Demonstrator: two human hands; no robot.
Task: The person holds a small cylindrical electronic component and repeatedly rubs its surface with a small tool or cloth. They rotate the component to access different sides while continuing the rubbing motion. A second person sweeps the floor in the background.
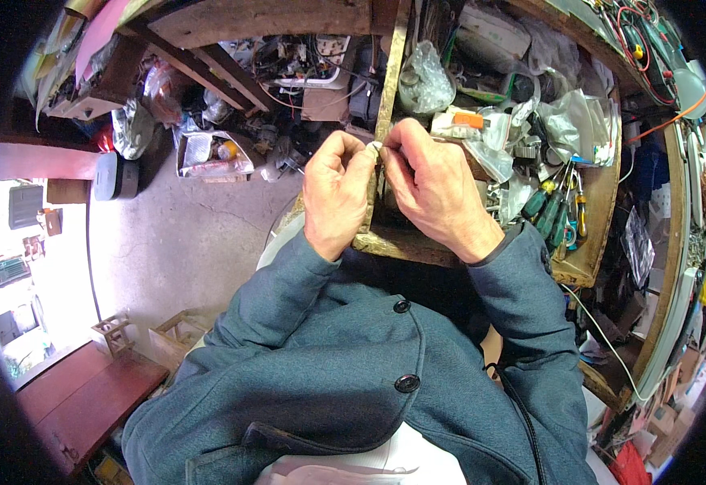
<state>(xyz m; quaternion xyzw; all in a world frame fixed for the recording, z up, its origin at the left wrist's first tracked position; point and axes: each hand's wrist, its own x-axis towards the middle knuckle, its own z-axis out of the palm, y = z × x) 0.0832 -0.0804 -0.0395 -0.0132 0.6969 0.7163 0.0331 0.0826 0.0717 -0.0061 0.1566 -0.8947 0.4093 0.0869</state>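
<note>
My left hand (336,196) and my right hand (440,184) meet fingertip to fingertip in front of my chest. Both are closed in a pinch on a small whitish piece (376,146), too small to name. The fingers cover most of it. They are above the left edge of an open wooden drawer (409,246), whose near wall lies below my wrists. Right of my right hand, inside the drawer, are screwdrivers (548,208) with green and yellow handles, clear plastic bags (573,125) and a white item with an orange block (468,120).
Grey concrete floor (183,242) spreads to the left, with a box of wrapped parts (217,155) at its far side. A dark red wooden bench (94,396) is at the lower left. Cluttered shelves with cables (648,48) line the right. Wooden beams (264,23) cross the far side.
</note>
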